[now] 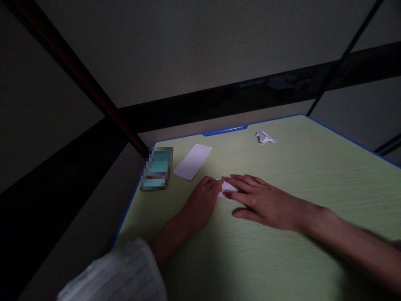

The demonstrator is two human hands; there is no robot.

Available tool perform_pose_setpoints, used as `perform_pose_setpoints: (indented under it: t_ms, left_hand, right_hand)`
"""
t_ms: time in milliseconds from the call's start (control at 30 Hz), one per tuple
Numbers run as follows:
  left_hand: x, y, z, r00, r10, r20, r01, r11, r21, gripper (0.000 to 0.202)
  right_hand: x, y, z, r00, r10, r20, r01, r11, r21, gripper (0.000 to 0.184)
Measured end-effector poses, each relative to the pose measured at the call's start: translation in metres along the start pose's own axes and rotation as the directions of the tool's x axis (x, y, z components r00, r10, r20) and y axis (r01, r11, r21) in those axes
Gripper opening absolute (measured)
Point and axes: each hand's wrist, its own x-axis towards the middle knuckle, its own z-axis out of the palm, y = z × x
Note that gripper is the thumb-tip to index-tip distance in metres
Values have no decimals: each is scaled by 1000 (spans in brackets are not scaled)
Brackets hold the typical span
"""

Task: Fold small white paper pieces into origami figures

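Nearest, a pale, striped sleeve [119,274] covers the person's left arm up to the lower forearm, while the right forearm is bare and reaches in from the right over a light green table [313,179]. The left hand [203,198] is curled, its fingers bent inward at the left end of a small white paper [228,187]; whether they pinch it or only press on it cannot be told. The right hand [260,198] lies palm down with its fingers extended and slightly spread, the foremost ones resting on the paper, the thumb apart below them. The paper lies on the tabletop between both hands, partly hidden by them. Beyond the left hand is a white rectangular sheet [192,162], just beside a pixelated teal object [156,169] near the left edge. Farther off, a folded paper figure [265,137] sits right of a blue strip [225,131] along the far edge, before a dark-banded wall [219,50].
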Motion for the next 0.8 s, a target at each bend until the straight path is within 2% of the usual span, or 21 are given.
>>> perform_pose_setpoints:
  t_ms: [133,200,267,333,400,500,600,800]
  left_hand:
    - [0,1,0,999,-47,-19,46,997,-65,21]
    - [0,1,-1,987,-145,-67,133,978,-158,22]
    - [0,0,-2,958,-274,-86,241,930,-277,24]
    - [-1,-1,-4,937,-340,-85,290,888,-357,22]
    - [-1,-3,-5,948,-301,-106,246,901,-358,17]
    - [-2,-5,-6,978,-146,-146,104,959,-265,16]
    - [-5,-7,-6,989,-34,-141,7,983,-181,19]
    - [-8,-7,-5,994,24,-105,-36,993,-117,24]
  right_hand:
    - [3,1,-2,999,-12,45,13,1000,-21,41]
    - [4,0,-2,998,-13,58,14,1000,-22,41]
    - [3,0,-2,999,-9,54,10,1000,-15,40]
    - [2,0,-1,999,-4,34,4,1000,-5,40]
    - [1,0,0,1000,1,14,-1,1000,0,40]
    - [0,0,0,1000,5,17,-5,1000,-1,40]
    - [1,-1,-2,999,8,32,-8,1000,-6,40]
    - [2,-1,-3,999,10,47,-10,1000,-15,40]
